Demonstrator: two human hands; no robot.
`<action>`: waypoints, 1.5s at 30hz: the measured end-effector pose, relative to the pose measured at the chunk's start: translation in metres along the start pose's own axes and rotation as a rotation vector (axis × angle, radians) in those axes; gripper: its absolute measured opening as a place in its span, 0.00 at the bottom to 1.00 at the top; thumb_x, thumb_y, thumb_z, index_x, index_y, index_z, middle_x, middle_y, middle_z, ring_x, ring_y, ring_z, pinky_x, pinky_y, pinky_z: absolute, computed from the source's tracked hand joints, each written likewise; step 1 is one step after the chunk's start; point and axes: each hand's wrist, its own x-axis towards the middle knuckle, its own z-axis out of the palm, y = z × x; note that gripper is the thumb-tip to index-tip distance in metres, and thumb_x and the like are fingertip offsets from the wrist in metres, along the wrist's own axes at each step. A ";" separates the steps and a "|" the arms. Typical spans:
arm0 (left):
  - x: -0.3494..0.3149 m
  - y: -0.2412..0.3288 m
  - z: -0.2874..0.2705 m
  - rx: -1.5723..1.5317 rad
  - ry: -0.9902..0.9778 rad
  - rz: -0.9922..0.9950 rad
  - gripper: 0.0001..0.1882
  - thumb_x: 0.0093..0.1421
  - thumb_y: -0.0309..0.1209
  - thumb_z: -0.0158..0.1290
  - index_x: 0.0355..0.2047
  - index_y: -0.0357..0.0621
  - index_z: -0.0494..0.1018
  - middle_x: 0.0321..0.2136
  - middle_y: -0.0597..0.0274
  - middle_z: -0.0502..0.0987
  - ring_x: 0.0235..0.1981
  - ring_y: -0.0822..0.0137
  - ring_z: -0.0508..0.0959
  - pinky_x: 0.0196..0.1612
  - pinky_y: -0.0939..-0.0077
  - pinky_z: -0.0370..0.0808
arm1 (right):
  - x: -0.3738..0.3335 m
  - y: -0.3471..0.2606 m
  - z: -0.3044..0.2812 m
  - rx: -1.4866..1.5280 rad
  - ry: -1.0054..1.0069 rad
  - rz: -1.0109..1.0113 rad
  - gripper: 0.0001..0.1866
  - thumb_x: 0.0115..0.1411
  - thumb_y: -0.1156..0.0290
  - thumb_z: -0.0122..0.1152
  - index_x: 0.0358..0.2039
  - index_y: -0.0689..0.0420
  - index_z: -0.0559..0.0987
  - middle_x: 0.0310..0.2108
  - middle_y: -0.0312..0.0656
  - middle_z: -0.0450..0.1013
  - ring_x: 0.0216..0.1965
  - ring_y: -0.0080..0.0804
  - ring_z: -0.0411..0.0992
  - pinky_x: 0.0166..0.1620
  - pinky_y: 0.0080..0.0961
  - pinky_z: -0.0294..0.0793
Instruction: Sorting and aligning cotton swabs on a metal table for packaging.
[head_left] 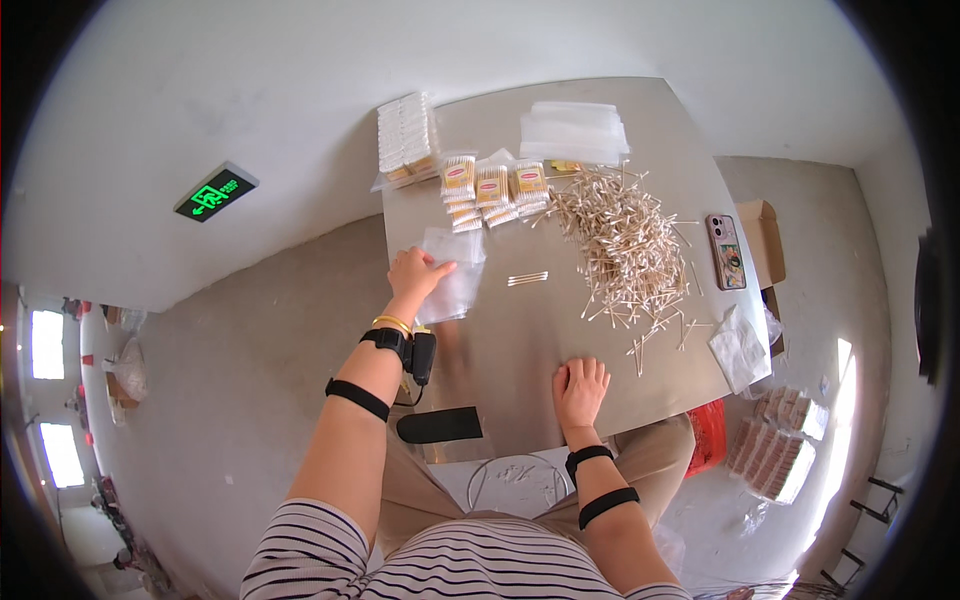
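Note:
My left hand (415,276) rests on thin clear plastic bags (458,292) at the table's left edge. Its thumb stretches to the right over the plastic, apart from the fingers. At the near edge, my right hand (580,392) lies on the tabletop with its fingers loosely extended and holds nothing. Between and beyond the hands sits a short row of cotton swabs (528,279). To its right spreads a large loose heap of cotton swabs (625,240). Filled packets of cotton swabs (492,188) are stacked beyond the bags.
A larger block of packed swabs (405,135) stands at the far left corner, and flat translucent bags (572,132) lie at the back. Along the right edge are a phone (727,252) and crumpled plastic (738,348). A black flat object (440,425) lies near my left forearm.

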 end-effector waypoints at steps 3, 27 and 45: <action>0.010 -0.005 -0.008 -0.186 -0.239 -0.158 0.28 0.46 0.54 0.69 0.35 0.44 0.77 0.33 0.60 0.80 0.37 0.63 0.80 0.42 0.68 0.75 | 0.000 -0.004 0.002 -0.020 -0.013 0.002 0.06 0.60 0.66 0.57 0.30 0.53 0.73 0.32 0.42 0.66 0.39 0.44 0.66 0.43 0.41 0.63; -0.325 -0.024 -0.105 -1.149 -0.457 -0.041 0.15 0.67 0.39 0.55 0.39 0.38 0.79 0.27 0.67 0.78 0.27 0.78 0.76 0.34 0.79 0.74 | -0.025 -0.027 -0.004 1.034 -0.669 0.123 0.16 0.69 0.58 0.56 0.37 0.60 0.80 0.30 0.33 0.75 0.33 0.20 0.70 0.36 0.22 0.70; -0.396 -0.067 -0.117 -1.073 -0.244 0.227 0.14 0.66 0.37 0.58 0.29 0.38 0.78 0.24 0.67 0.80 0.27 0.78 0.77 0.32 0.79 0.73 | -0.097 -0.145 -0.117 0.995 -0.946 -0.320 0.06 0.65 0.75 0.58 0.37 0.64 0.80 0.28 0.31 0.75 0.30 0.16 0.69 0.34 0.16 0.68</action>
